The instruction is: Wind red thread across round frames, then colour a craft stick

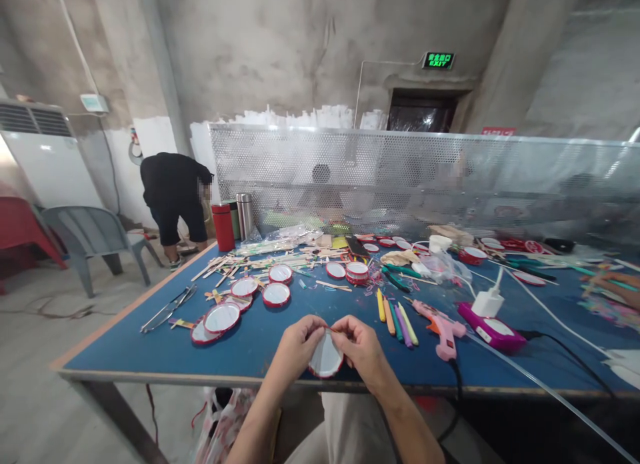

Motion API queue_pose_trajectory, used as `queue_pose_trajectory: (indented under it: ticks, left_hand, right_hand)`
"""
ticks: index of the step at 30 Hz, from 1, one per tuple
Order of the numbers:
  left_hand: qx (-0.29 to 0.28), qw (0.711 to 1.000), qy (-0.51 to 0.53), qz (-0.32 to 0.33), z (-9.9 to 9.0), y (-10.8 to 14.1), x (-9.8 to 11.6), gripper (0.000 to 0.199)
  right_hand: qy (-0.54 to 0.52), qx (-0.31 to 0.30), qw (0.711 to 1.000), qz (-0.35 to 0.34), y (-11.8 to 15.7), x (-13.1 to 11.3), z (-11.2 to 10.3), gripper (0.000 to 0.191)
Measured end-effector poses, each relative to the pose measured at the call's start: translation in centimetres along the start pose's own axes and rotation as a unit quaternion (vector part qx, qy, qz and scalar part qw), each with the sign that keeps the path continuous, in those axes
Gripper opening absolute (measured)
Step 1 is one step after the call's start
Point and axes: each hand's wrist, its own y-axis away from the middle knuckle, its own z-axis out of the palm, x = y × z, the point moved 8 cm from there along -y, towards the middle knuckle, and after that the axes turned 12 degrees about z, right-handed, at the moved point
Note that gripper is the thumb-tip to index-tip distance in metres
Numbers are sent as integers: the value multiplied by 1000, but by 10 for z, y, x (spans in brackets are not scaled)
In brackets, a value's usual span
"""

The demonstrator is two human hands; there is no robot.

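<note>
At the table's front edge I hold a small round drum (326, 356) with a white face and a red rim, its face tilted up toward me. My left hand (303, 341) pinches the drum's upper rim from the left. From the right, my right hand (359, 344) grips the same rim, thumb and fingertips almost meeting the left ones. Whatever lies between the fingertips is too small to make out. Left of my hands, several similar drums (223, 317) lie partly overlapping. Colored pens or sticks (390, 319) and a pink glue gun (444, 327) lie to the right.
Metal tongs or scissors (169, 309) lie at left on the blue table (125, 357). Wooden sticks (230, 264), flasks (223, 227) and a purple power strip (493, 331) with cables occupy the surface. A perforated metal screen (280, 164) borders the back. A co-worker's hand (617, 284) shows far right; another person (175, 191) bends over behind.
</note>
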Motion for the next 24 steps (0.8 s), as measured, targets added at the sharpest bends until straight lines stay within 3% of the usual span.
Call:
queue_pose_trajectory:
  ticks: [14, 24]
  left_hand:
    - [-2, 1000, 8, 1, 0, 1, -1, 28]
    - [-6, 999, 38, -10, 2, 3, -5, 28]
  right_hand:
    - [-2, -8, 1000, -7, -1, 2, 1, 23]
    - [-12, -116, 992, 41, 4, 1, -7, 35]
